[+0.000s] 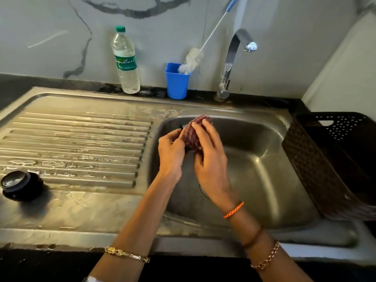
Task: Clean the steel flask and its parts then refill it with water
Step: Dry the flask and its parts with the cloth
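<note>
Over the sink basin (264,169), the right hand (209,157) wraps a reddish scrubber (193,137); the left hand (171,153) pinches a small dark part, mostly hidden.

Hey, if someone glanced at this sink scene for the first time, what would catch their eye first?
Most likely the two hands over the sink basin: the right hand wraps a reddish scrubber against a small dark part that the left hand holds. Next, the blue cup with a white bottle brush beside the tap, and the black lid on the drainboard, far left.
</note>
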